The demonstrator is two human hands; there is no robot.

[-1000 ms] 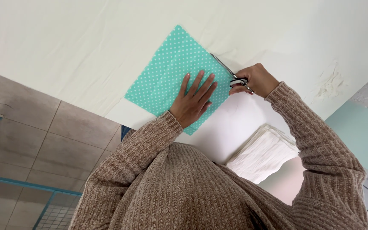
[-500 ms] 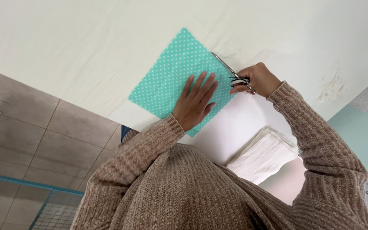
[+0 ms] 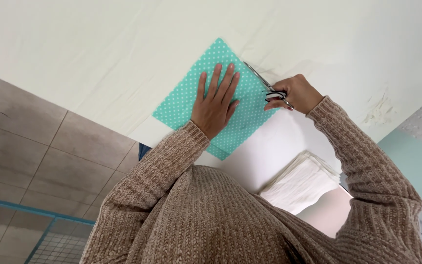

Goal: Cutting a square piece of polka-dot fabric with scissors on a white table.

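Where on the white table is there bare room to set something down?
The widest bare stretch of white table lies beyond and left of the teal dotted cloth. More lies beyond the scissors. It is crowded where left hand, right hand and white stack sit.

The tabletop is covered by a cream sheet; a dotted teal cloth and stacked white cloths are laid there.
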